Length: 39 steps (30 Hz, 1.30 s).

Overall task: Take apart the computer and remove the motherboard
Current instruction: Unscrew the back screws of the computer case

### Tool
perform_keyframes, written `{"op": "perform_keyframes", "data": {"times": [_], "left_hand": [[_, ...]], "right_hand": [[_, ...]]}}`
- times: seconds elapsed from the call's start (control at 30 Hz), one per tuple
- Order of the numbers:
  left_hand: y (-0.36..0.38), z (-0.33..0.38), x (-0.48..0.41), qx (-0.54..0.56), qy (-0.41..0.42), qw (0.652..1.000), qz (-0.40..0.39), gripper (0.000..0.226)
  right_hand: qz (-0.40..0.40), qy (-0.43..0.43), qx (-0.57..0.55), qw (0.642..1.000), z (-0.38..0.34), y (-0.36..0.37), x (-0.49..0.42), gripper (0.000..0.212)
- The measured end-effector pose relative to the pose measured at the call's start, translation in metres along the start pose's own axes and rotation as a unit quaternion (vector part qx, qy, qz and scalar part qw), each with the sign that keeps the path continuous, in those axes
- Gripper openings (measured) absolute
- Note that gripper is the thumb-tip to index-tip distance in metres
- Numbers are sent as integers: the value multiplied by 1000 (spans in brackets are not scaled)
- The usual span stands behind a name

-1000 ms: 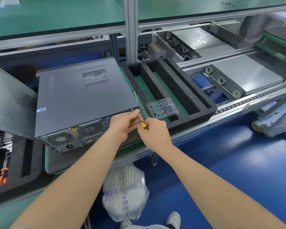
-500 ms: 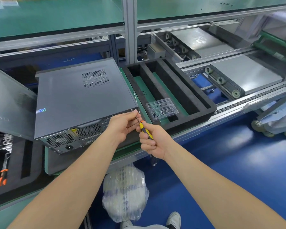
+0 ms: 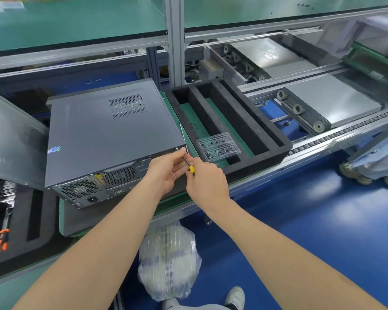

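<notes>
Screwdriver (image 3: 191, 169) in right hand (image 3: 207, 184) grip, shaft between left hand (image 3: 166, 173) fingertips, at computer (image 3: 112, 135) corner

Honestly, nothing here is actually legible. Well to the left of the grip, where the right hand (image 3: 207, 182) holds the screwdriver (image 3: 191, 168), there's a small shiny holographic sticker (image 3: 54, 150) on the top panel of the computer (image 3: 103, 139). Whatever's printed on it is just a glare smear. Down and left of the grip, on the computer's back panel right beside the fan grille (image 3: 119, 175), sits a yellow warning label (image 3: 98, 176) with black marks, way too small to read. Straight below the grip, the clear plastic bag (image 3: 168, 260) has some blue printing on it, blurred to mush.
</notes>
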<state>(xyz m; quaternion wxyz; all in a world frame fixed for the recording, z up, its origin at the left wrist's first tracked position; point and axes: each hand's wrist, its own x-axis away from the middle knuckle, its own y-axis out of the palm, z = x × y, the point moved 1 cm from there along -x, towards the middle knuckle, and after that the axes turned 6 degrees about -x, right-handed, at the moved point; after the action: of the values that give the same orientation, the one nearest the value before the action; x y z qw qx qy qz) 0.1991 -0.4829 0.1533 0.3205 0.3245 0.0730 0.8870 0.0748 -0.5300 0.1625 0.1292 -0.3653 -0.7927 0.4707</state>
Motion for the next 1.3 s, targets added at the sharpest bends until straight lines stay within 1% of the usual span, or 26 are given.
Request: {"op": "perform_keyframes", "data": {"times": [0.07, 0.13, 0.2, 0.23, 0.27, 0.3, 0.33, 0.37, 0.4, 0.43, 0.47, 0.5, 0.53, 0.57, 0.6, 0.67, 0.77, 0.83, 0.9, 0.97, 1.0, 1.03, 1.1, 1.17, 1.27, 1.3], "left_hand": [[1, -2, 0, -6, 4, 1000, 8, 14], [1, -3, -2, -19, 13, 1000, 16, 16], [1, -3, -4, -23, 20, 999, 18, 18], [0, -2, -5, -26, 22, 999, 17, 19], [0, -1, -6, -29, 23, 999, 15, 19], [-1, -1, -6, -28, 24, 999, 12, 18], [-1, 0, -6, -24, 23, 999, 11, 18], [-2, 0, -6, -21, 21, 999, 12, 18], [-2, 0, -6, -20, 19, 1000, 10, 17], [-2, 0, -6, -20, 18, 1000, 6, 16], [-2, 0, -5, -18, 17, 1000, 0, 15], [-2, 0, -4, -14, 16, 1000, -6, 13], [-2, 0, -4, -11, 17, 1000, -11, 12], [-3, 0, -4, -10, 17, 1000, -13, 12], [-3, 0, -3, -9, 17, 1000, -16, 12], [-3, 0, -3, -7, 16, 1000, -23, 14], [-3, -1, -2, -6, 11, 999, -29, 16], [-3, -1, -2, -1, 7, 1000, -30, 17], [-2, 0, -2, 13, 3, 1000, -26, 16], [-1, 1, -2, 34, -3, 999, -15, 16], [-1, 2, -2, 42, -6, 999, -6, 16], [-1, 2, -2, 47, -8, 999, 5, 17], [0, 1, -2, 53, -9, 998, 22, 19], [1, 0, -2, 66, -13, 997, 32, 19], [3, -1, -1, 81, -17, 996, 34, 19], [3, -1, -1, 83, -17, 996, 32, 19]], "right_hand": [[8, -9, -4, 1000, -1, 1, 0, 23], [1, 8, -47, 999, 3, 0, -2, 20], [-22, 54, -130, 990, 7, -1, -6, 22], [-39, 91, -188, 977, 7, -3, -9, 26], [-66, 143, -270, 950, 7, -4, -12, 30], [-105, 208, -374, 898, 8, -6, -14, 35], [-157, 276, -473, 822, 10, -8, -14, 41], [-217, 330, -551, 735, 12, -11, -12, 46], [-273, 366, -616, 642, 16, -13, -9, 50], [-311, 386, -670, 552, 19, -14, -5, 53], [-334, 391, -710, 482, 22, -14, -3, 54], [-343, 385, -733, 443, 25, -14, 0, 52], [-342, 375, -743, 436, 26, -13, 1, 50], [-333, 367, -742, 452, 25, -12, 2, 46], [-318, 361, -732, 484, 23, -10, 3, 43], [-276, 351, -691, 568, 22, -7, 3, 38], [-205, 314, -591, 715, 21, -4, 3, 28], [-150, 276, -522, 793, 18, -3, 2, 24], [-88, 238, -430, 866, 14, -2, 1, 29], [-34, 183, -285, 940, 11, 2, -1, 31], [-16, 155, -218, 964, 11, 4, -1, 30], [-5, 132, -169, 977, 10, 5, -1, 30], [3, 102, -122, 987, 10, 7, 0, 35], [7, 83, -121, 989, 10, 8, 0, 32], [9, 79, -142, 987, 10, 8, 2, 15], [5, 81, -139, 987, 10, 8, 2, 14]]}}
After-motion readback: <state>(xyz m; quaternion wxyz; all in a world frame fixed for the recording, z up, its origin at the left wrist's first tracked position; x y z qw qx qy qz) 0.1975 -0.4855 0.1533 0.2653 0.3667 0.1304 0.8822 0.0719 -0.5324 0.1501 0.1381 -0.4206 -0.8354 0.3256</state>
